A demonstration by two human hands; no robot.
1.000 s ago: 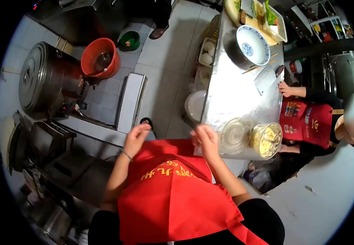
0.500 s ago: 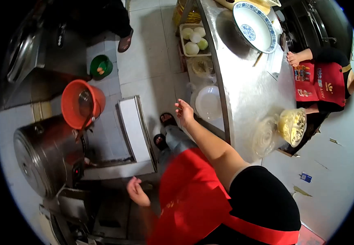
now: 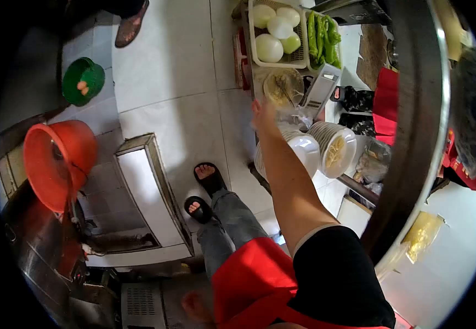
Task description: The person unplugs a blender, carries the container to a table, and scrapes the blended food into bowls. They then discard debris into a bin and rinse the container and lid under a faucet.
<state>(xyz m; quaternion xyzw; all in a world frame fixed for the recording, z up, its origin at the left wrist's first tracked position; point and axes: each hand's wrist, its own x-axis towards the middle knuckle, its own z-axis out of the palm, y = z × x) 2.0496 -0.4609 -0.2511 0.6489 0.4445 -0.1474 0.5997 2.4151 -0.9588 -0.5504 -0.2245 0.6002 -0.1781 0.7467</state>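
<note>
My right hand (image 3: 261, 114), blurred by motion, is at the edge of the lower shelf under the metal table (image 3: 416, 104). Nearest to it are a round clear container (image 3: 283, 88) and a stack of white plates (image 3: 304, 151). Its fingers are smeared, and I cannot make out anything in them. Low in the view, beside my red apron, my left hand (image 3: 195, 307) is dim and blurred, its fingers unclear. A basket of peeled onions (image 3: 269, 48) and a basket of green peppers (image 3: 323, 39) stand farther along the shelf.
A red bucket (image 3: 62, 159) and a green bowl with eggs (image 3: 83, 82) are at the left, near a white ledge (image 3: 149, 203). Another person's foot (image 3: 131, 27) shows at the top. A person in a red apron (image 3: 385, 107) stands beyond the table.
The view has dropped and closed in on the lower shelf. My right hand has moved to the shelf edge, and my left hand is lower in the view. The tabletop bowls have left the view.
</note>
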